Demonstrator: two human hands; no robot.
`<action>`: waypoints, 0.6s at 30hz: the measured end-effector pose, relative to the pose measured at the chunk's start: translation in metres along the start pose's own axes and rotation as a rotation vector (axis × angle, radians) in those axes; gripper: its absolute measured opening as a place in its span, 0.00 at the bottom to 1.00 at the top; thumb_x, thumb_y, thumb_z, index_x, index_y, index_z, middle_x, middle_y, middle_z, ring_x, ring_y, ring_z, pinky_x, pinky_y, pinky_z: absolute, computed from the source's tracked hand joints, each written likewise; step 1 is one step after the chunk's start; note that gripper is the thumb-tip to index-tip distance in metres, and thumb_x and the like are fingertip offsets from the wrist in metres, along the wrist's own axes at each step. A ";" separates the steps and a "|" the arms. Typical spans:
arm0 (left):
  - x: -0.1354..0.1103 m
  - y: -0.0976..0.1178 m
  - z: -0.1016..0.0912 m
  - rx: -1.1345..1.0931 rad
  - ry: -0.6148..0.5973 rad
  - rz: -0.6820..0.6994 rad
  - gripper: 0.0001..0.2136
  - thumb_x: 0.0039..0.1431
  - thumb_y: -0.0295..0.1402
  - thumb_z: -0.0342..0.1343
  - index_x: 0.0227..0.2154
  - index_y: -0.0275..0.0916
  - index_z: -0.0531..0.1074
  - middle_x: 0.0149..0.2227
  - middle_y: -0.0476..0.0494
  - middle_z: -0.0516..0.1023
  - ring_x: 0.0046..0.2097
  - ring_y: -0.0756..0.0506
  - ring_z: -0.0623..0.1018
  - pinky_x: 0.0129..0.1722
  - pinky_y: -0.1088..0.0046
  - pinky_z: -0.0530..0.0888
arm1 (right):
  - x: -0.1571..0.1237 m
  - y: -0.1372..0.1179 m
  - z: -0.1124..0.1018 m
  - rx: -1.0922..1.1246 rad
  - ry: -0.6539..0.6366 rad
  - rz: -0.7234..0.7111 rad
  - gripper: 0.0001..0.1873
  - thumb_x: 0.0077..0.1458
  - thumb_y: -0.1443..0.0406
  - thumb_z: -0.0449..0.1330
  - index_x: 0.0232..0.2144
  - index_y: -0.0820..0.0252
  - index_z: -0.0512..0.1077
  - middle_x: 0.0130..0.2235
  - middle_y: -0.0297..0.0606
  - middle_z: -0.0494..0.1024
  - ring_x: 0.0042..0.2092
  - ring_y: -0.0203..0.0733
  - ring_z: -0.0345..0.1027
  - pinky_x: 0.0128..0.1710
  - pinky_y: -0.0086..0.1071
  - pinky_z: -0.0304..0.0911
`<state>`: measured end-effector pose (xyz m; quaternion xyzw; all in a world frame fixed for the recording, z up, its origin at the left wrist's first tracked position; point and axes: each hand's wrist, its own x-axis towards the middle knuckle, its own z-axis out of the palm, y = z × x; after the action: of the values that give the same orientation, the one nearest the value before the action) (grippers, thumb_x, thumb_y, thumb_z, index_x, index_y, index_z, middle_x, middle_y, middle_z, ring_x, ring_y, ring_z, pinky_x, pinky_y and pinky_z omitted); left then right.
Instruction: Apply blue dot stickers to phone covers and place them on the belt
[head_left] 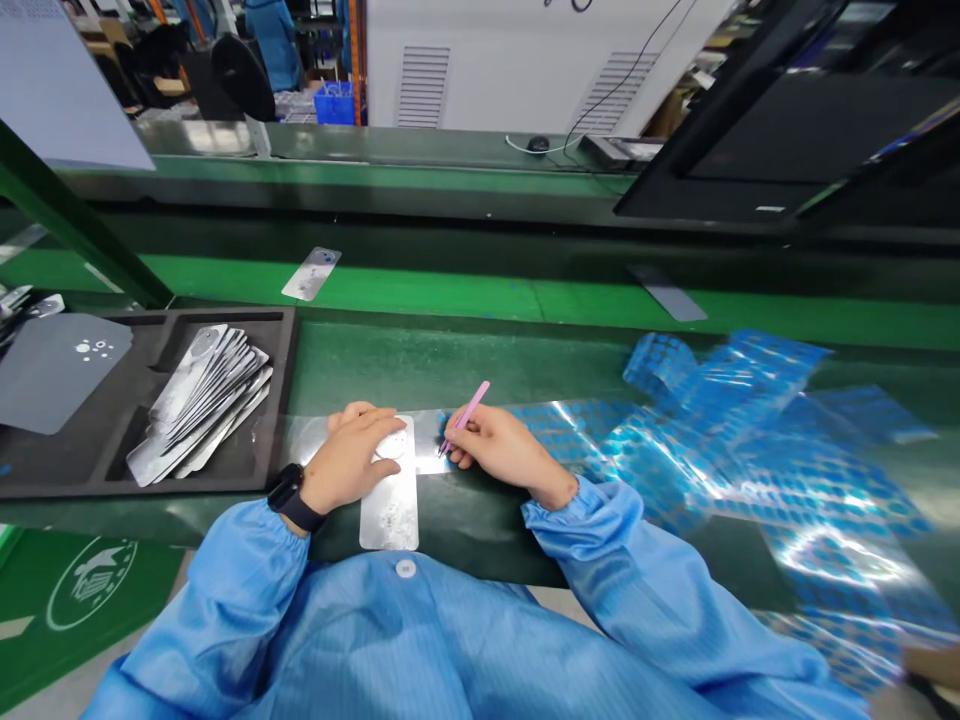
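My left hand lies over the upper part of a silvery phone-back-shaped plate, fingers stretched out and the thumb apart on its surface. The plate sits upright in view on a clear film strip that runs sideways beneath it. Just right of the plate, my right hand is closed round pink tweezers, their dark tips pointing down at the strip. Blue dots cover the strip from my right hand rightward. Whether the tweezer tips grip a dot is too small to tell.
Left of me, a black tray holds a fan of similar plates and grey sheets. Blue-dotted film sheets pile up on the right. Single plates lie on the green belt behind. A monitor leans over the right back.
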<state>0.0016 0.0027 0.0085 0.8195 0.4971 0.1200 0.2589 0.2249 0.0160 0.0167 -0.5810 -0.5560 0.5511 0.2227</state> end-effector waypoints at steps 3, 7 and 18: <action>0.000 0.000 0.000 -0.011 0.001 0.004 0.23 0.49 0.29 0.64 0.50 0.44 0.71 0.56 0.42 0.73 0.57 0.37 0.66 0.54 0.54 0.62 | 0.000 -0.002 0.000 -0.009 -0.012 0.009 0.04 0.52 0.71 0.59 0.26 0.61 0.69 0.20 0.31 0.74 0.21 0.34 0.70 0.23 0.26 0.67; 0.000 0.001 0.001 -0.013 -0.010 0.007 0.23 0.50 0.28 0.63 0.51 0.44 0.70 0.57 0.41 0.72 0.57 0.36 0.66 0.54 0.54 0.62 | 0.000 -0.003 0.000 0.002 -0.025 0.020 0.05 0.52 0.71 0.59 0.25 0.61 0.70 0.21 0.32 0.75 0.21 0.33 0.69 0.23 0.26 0.67; -0.002 -0.001 0.004 -0.005 0.038 0.020 0.24 0.49 0.30 0.66 0.50 0.43 0.68 0.55 0.39 0.73 0.56 0.35 0.67 0.51 0.53 0.62 | 0.001 0.004 -0.003 0.152 -0.045 0.025 0.09 0.50 0.64 0.62 0.23 0.62 0.70 0.20 0.33 0.75 0.21 0.32 0.68 0.22 0.25 0.65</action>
<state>0.0016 0.0005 0.0044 0.8212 0.4936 0.1394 0.2500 0.2290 0.0167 0.0139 -0.5568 -0.5101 0.6074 0.2465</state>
